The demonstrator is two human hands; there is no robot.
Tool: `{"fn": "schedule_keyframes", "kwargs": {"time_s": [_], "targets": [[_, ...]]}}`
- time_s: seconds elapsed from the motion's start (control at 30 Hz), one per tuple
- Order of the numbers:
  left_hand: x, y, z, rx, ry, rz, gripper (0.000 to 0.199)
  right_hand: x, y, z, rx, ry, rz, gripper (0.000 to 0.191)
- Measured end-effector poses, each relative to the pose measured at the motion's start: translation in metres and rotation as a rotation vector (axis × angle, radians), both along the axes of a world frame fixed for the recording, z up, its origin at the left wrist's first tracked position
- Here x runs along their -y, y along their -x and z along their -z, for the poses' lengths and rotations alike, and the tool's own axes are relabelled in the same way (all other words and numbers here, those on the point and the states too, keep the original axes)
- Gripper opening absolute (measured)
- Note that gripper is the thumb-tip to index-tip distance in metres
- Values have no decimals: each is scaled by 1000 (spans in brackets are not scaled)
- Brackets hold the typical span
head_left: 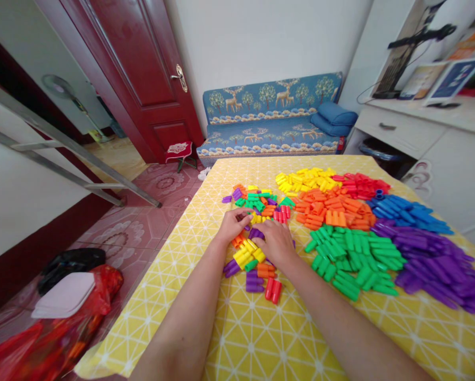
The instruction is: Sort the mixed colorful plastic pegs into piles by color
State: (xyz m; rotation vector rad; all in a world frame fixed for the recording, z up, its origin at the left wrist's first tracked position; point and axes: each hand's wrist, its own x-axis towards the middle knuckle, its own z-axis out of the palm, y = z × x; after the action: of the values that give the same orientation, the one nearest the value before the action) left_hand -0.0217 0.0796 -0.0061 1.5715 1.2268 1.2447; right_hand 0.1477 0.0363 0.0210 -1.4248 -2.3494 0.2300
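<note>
Both hands rest over a mixed-colour pile of plastic pieces on a yellow patterned tablecloth (161, 296). My left hand (234, 224) is at the pile's left side, its fingers bent towards yellow pieces (244, 254) and orange ones; what its fingertips hold, if anything, is too small to tell. My right hand (275, 241) lies over the pile's right side, thumb and fingers around a purple piece (256, 233). Nearer me are a purple piece (254, 281) and a red piece (272, 290). Green pieces (256, 201) lie beyond the hands.
Sorted heaps of yellow (306, 180), orange (332, 207), red (360, 185), blue (408, 211), green (354, 256) and purple (439, 264) pieces cover the table's right side. Behind the table stands a blue sofa (261, 132). A metal ladder (82, 153) leans at the left.
</note>
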Motion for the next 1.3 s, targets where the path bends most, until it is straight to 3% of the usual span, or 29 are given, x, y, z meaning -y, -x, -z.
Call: {"fn": "schedule_keyframes", "kwargs": {"time_s": [0.2,0.3,0.4,0.47,0.57,0.73,0.83,0.9,0.97,1.03,1.1,1.2,1.3], "targets": [[1,-1,-2,-9,-17,-9,31,1,3,4,-90,-57,29,38],[1,0,-1,-17,10,-16,32,1,1,3,-291,-6,24,28],[0,1,0,8,66,-4,35,-6,-22,-7,-541,71,77,22],[0,1,1,12,70,-15,34,-17,-58,-17,-651,68,152,22],[-1,2,1,18,53,-27,33,-38,-138,-30,-649,-52,322,25],[-3,2,3,51,57,-24,36,-55,-268,-34,-340,-76,739,27],[-4,2,3,60,66,-20,37,-53,-313,-30,-212,0,853,18],[-4,2,3,59,67,-19,37,-51,-325,-27,-163,36,867,13],[-3,1,2,49,58,-24,35,-49,-320,-25,-128,-6,847,10],[-2,1,2,31,48,-32,34,-45,-297,-25,-111,-119,763,10],[-3,2,2,0,38,-42,33,-39,-256,-26,-138,-225,585,15],[-3,3,3,-28,12,-62,32,-25,-179,-24,-274,-199,209,24],[-3,3,3,-15,9,-68,31,-18,-107,-14,-319,-158,51,42]]}}
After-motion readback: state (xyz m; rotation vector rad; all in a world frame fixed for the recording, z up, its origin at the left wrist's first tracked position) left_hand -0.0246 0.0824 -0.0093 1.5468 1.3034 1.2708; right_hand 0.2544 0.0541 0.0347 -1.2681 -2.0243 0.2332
